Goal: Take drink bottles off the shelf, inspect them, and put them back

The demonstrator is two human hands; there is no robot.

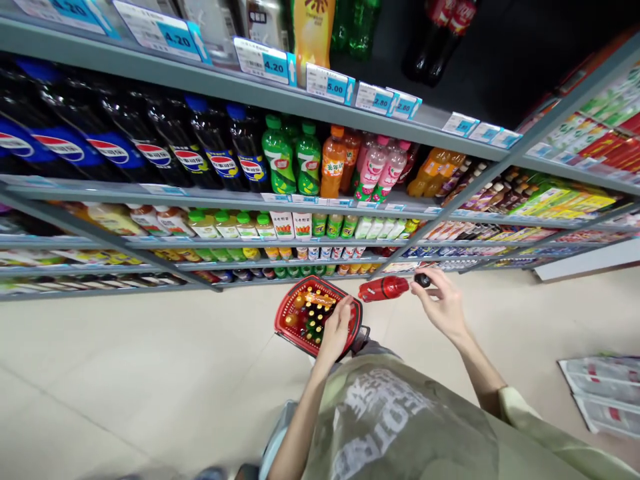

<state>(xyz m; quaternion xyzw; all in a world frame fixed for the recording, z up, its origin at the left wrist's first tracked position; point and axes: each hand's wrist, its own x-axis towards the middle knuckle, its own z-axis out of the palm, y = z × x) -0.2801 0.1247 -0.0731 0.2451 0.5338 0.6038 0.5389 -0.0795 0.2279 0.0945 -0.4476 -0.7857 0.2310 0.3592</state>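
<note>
Bottle [384, 289], mostly red, black cap [423, 280]

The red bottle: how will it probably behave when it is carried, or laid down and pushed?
The red bottle would likely roll if laid down, as its body looks round. Carried, it may swing or tilt, because the right hand holds it only at the black cap end.
</note>
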